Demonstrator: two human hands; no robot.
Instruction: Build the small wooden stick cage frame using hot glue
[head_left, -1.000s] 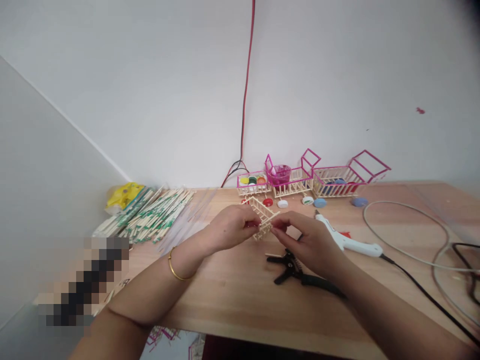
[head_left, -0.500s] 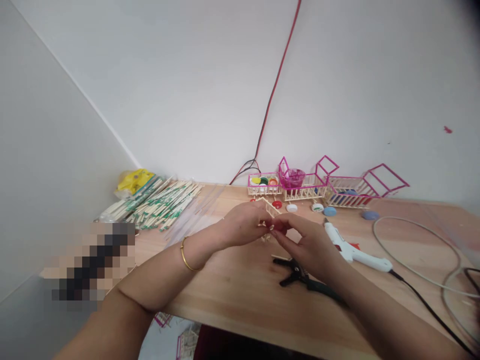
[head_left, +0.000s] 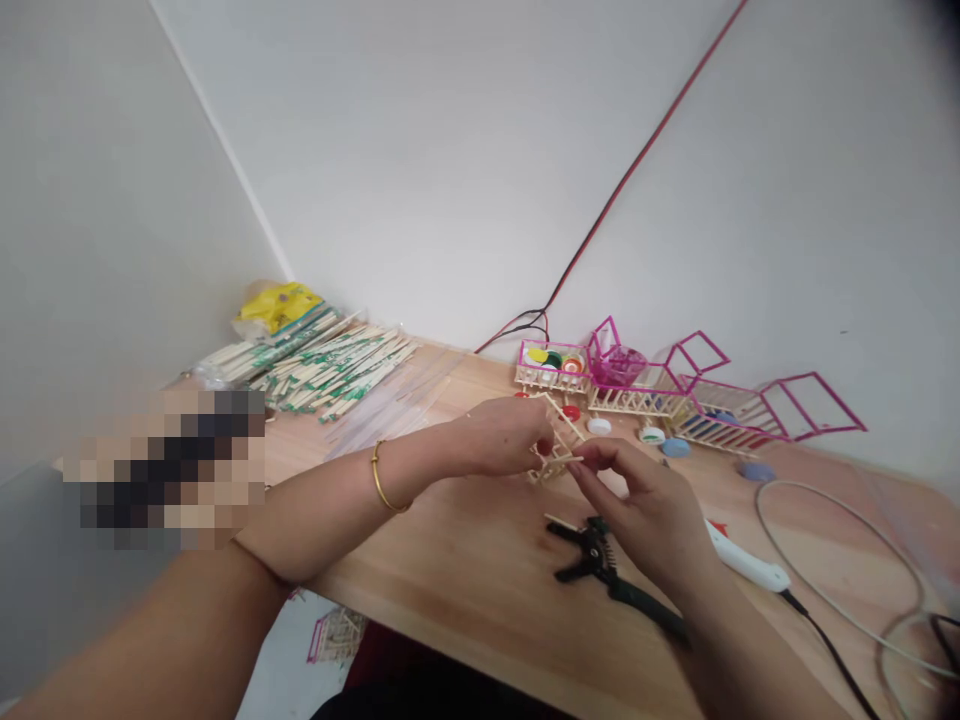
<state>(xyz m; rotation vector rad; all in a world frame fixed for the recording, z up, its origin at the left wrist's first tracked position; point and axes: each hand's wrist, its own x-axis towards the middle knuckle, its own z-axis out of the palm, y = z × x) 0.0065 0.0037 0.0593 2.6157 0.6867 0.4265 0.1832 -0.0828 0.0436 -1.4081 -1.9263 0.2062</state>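
A small frame of pale wooden sticks (head_left: 553,440) is held above the wooden table (head_left: 465,570). My left hand (head_left: 501,436), with a gold bangle at the wrist, is closed around the frame's left side. My right hand (head_left: 651,506) pinches the frame's right end with thumb and forefinger. Just below my right hand, black pliers (head_left: 600,565) lie on the table. A white glue gun (head_left: 746,566) lies to the right, partly hidden by my right hand.
Finished stick baskets with pink frames (head_left: 660,385) line the wall, bottle caps (head_left: 600,425) among them. A heap of wrapped chopsticks (head_left: 322,365) and a yellow bag (head_left: 279,304) sit at the far left. Cables (head_left: 840,560) loop at the right. The table edge runs close to my body.
The view has tilted and swung left. Both hands stay closed on the stick frame, which has turned a little between them.
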